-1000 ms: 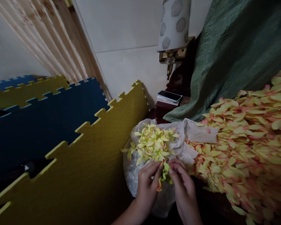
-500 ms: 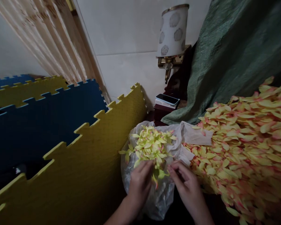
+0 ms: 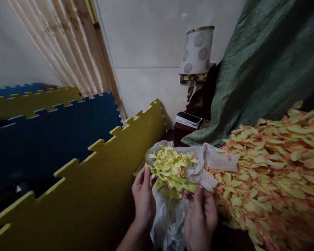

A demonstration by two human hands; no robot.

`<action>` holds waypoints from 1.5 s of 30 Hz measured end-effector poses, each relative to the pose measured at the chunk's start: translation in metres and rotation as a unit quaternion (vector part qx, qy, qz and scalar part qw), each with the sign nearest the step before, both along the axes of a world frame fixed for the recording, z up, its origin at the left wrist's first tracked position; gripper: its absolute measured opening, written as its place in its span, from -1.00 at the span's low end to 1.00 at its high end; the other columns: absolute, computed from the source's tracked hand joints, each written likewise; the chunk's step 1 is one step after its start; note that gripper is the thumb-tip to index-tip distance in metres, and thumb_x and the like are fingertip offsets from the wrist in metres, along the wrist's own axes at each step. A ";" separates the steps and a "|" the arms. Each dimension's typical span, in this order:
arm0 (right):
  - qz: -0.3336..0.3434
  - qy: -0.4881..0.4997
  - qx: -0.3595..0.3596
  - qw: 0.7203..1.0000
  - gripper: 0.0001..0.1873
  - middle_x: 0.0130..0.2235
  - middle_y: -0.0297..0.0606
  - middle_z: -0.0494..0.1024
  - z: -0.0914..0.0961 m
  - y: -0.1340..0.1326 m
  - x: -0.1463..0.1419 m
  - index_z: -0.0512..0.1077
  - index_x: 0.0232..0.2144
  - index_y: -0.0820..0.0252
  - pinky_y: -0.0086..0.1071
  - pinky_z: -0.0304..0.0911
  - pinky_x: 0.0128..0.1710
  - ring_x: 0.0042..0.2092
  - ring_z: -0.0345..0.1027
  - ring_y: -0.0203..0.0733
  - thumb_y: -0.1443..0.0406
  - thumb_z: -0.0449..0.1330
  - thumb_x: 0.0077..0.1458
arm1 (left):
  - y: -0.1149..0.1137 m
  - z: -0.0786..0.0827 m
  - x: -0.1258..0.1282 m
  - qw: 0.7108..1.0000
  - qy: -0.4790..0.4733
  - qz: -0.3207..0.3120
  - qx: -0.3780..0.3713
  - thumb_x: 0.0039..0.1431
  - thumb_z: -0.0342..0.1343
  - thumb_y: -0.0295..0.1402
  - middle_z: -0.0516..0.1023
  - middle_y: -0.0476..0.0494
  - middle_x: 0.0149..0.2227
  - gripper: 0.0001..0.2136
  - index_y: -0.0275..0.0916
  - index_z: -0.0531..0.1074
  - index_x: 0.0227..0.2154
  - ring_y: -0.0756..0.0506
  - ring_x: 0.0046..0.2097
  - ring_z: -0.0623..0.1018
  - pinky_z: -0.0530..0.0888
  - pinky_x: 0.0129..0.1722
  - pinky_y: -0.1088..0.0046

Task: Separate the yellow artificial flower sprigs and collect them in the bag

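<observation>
Between my two hands stretches a yellow-green artificial flower petal piece (image 3: 176,181) with pinkish tips. The thumb and fingers of my left hand (image 3: 143,193) pinch its left end. At its right end, my right hand (image 3: 201,216) has thumb and fingers closed on the other tip. Just beyond lies a small pile of similar yellow petal pieces (image 3: 171,160), resting on a crumpled clear plastic bag (image 3: 167,218). A large heap of yellow and pink petal pieces (image 3: 274,167) spreads to the right of my right hand.
Yellow interlocking foam mats (image 3: 115,174) and blue ones (image 3: 54,146) stand on edge at the left. A phone (image 3: 189,117) lies on a small box on dark furniture. Green woven sheeting (image 3: 240,80) hangs at right, near a wall lamp (image 3: 198,50).
My hands have moved apart, the left one up and to the left, the right one slightly down. The petal piece now stretches between them. The view has tilted a little upward.
</observation>
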State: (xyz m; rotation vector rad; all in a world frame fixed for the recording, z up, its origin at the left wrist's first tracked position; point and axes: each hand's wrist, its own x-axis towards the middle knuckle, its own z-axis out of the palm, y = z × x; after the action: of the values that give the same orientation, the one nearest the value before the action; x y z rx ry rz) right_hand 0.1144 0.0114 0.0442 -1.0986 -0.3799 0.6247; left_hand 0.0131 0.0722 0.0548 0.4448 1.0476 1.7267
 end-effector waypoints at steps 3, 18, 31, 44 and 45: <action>-0.068 -0.036 0.035 0.996 -0.84 -0.42 -0.38 0.38 0.005 0.000 0.016 0.29 -0.39 0.07 -0.37 0.32 -0.43 -0.44 0.33 -0.25 0.17 0.18 0.15 | 0.016 0.005 -0.018 0.994 0.009 0.112 -0.001 0.04 0.27 -0.17 0.53 0.04 -0.39 -0.77 -0.23 0.49 -0.36 0.01 -0.38 0.54 0.51 -0.37 0.50; 0.053 -0.382 -0.047 0.921 -0.80 -0.25 -0.15 0.56 0.022 0.061 0.059 0.50 -0.40 0.17 -0.11 0.36 -0.13 -0.17 0.42 -0.02 0.19 0.32 -0.09 | 0.009 0.003 -0.006 0.982 0.129 -0.135 0.036 -0.03 0.32 -0.24 0.64 -0.26 -0.09 -0.67 -0.24 0.60 -0.17 -0.21 -0.04 0.59 0.46 0.00 0.24; 0.344 -0.201 -0.061 0.915 -0.80 -0.57 -0.38 0.49 0.028 0.037 0.034 0.50 -0.49 0.18 -0.47 0.30 -0.55 -0.52 0.38 -0.28 0.20 0.40 -0.14 | -0.019 0.020 -0.001 0.921 0.230 -0.304 0.081 0.00 0.29 -0.26 0.47 0.00 -0.63 -0.73 -0.24 0.65 -0.23 0.08 -0.61 0.25 0.22 -0.63 0.58; 0.409 -0.095 -0.121 0.899 -0.65 -0.62 -0.38 0.49 0.034 0.039 0.044 0.52 -0.58 0.22 -0.48 0.27 -0.58 -0.57 0.34 -0.31 0.20 0.53 -0.44 | -0.020 0.016 0.000 0.911 0.215 -0.348 0.050 -0.04 0.30 -0.16 0.45 -0.01 -0.65 -0.67 -0.27 0.65 -0.25 0.07 -0.61 0.25 0.24 -0.62 0.56; 0.412 -0.090 -0.126 0.898 -0.65 -0.62 -0.37 0.49 0.036 0.039 0.045 0.52 -0.58 0.23 -0.48 0.27 -0.58 -0.57 0.33 -0.32 0.20 0.53 -0.45 | -0.020 0.016 -0.001 0.911 0.216 -0.348 0.051 -0.04 0.30 -0.16 0.46 -0.03 -0.64 -0.67 -0.26 0.65 -0.25 0.05 -0.60 0.28 0.26 -0.60 0.55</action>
State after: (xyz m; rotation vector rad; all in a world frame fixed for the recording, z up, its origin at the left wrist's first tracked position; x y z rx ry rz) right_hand 0.1598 0.0504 0.0799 -1.2305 -0.9718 1.3548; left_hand 0.0125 0.0524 0.0704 1.1555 0.9352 1.0559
